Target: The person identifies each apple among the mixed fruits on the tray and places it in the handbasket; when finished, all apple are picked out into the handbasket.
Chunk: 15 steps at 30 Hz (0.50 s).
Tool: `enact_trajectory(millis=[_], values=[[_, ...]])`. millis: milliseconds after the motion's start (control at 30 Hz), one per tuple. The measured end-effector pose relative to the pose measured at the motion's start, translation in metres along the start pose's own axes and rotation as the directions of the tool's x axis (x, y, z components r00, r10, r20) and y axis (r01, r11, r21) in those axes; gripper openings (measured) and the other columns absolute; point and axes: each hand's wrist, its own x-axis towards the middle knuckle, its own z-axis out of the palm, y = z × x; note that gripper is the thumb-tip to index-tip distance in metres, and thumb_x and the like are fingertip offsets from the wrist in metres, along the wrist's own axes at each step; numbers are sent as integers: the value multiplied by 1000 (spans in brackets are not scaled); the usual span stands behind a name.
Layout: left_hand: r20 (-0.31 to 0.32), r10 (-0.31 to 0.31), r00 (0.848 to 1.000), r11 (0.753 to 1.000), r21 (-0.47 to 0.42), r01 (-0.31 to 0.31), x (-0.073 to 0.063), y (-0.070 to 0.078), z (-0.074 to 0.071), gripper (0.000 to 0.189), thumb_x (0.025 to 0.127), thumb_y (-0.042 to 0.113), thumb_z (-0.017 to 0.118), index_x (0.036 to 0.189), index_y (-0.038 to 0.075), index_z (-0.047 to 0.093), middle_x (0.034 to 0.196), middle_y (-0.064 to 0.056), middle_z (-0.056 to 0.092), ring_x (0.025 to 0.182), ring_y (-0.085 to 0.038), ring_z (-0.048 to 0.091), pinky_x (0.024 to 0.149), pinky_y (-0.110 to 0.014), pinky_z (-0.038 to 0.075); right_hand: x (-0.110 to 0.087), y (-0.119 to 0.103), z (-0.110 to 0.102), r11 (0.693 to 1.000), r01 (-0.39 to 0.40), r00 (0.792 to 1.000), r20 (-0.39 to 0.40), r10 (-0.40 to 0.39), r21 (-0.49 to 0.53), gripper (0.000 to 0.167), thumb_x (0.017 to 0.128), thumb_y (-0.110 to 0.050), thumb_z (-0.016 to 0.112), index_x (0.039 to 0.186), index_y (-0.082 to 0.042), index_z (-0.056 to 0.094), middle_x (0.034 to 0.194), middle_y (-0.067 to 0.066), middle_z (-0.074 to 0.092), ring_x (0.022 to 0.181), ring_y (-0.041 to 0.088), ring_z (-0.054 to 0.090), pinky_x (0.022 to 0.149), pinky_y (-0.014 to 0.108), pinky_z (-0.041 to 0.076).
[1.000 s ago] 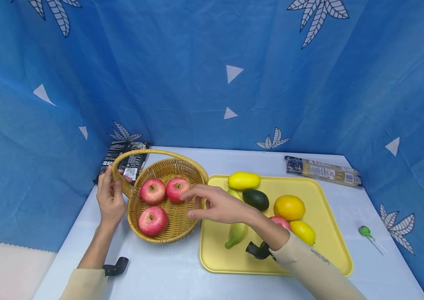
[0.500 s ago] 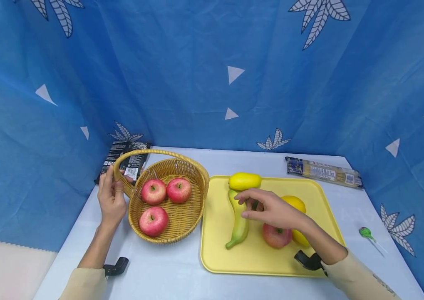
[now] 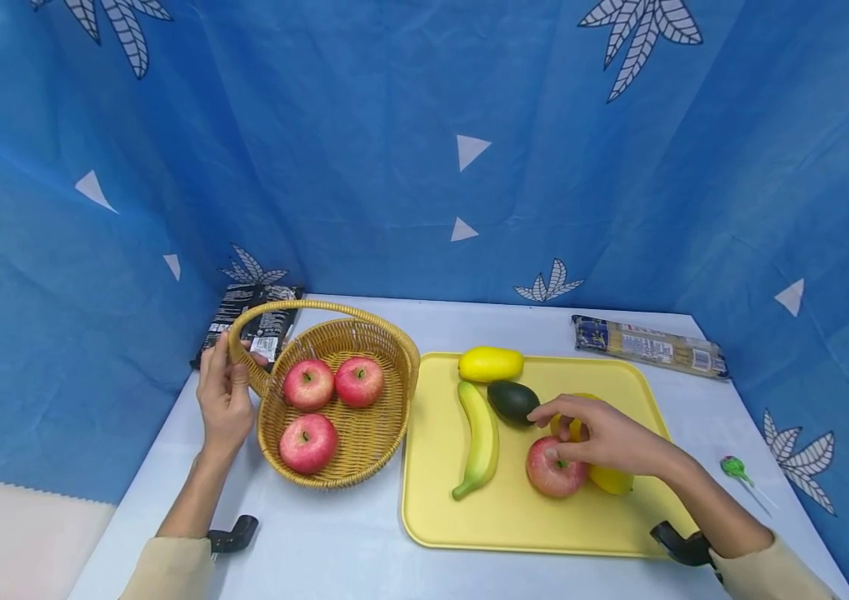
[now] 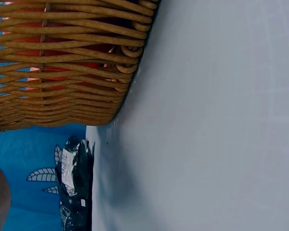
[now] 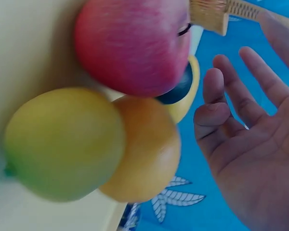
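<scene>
My left hand (image 3: 225, 404) grips the handle of a wicker basket (image 3: 274, 475) at its left side. Three red apples (image 3: 308, 444) lie inside the basket. Over the yellow tray (image 3: 439, 525), my right hand (image 3: 611, 437) hovers with loosely bent fingers and holds nothing. Beneath its fingers sits another apple (image 3: 553, 475), apart from the hand in the right wrist view. An orange-yellow fruit (image 5: 151, 149) and a lemon (image 5: 62, 144) lie beside that apple, partly covered by the hand in the head view.
A banana (image 3: 480, 446), a dark green avocado-like fruit (image 3: 511, 402) and a yellow oblong fruit (image 3: 491, 364) share the tray. Black packets (image 3: 267, 321) lie behind the basket. A long noodle-like packet (image 3: 649, 344) lies at the back right, a lollipop (image 3: 735, 469) right of the tray.
My right hand has moved right, from above the basket across the banana to above the tray's apple. The left hand has stayed on the basket handle.
</scene>
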Motion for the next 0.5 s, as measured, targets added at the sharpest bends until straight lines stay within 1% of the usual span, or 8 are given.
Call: enact_trajectory(millis=[167,267,367,500], values=[[10,-3,1000,1000,14,3,1,2,1,59,100,-16,40,155,5,31,118,-31,50,96,-10,63,88,-15,48,-7,10,0,999,-41,999,30,41,-25,40,90,-36,77,127,-33,64,109,-2,64,93,17,57,76,27,52],[11,-4,1000,1000,14,4,1,2,1,58,101,-15,40,155,5,31,118,-32,50,97,-9,63,88,-14,48,-9,13,1,999,-45,998,41,46,-24,44,88,-37,78,130,-33,63,113,-4,63,99,17,56,81,28,52],[9,-2,1000,1000,15,1,1,2,1,58,101,-14,40,155,5,32,118,-32,51,97,-9,63,87,-14,47,-9,16,3,998,-57,996,71,58,-7,47,87,-38,79,131,-32,63,119,-5,61,107,19,55,87,30,54],[5,4,1000,1000,15,-4,1,3,1,57,101,-14,40,154,5,32,118,-29,52,97,-11,63,86,-15,48,-10,18,5,995,-92,990,110,94,-23,49,84,-42,81,129,-32,65,123,-6,59,112,23,52,89,31,54]])
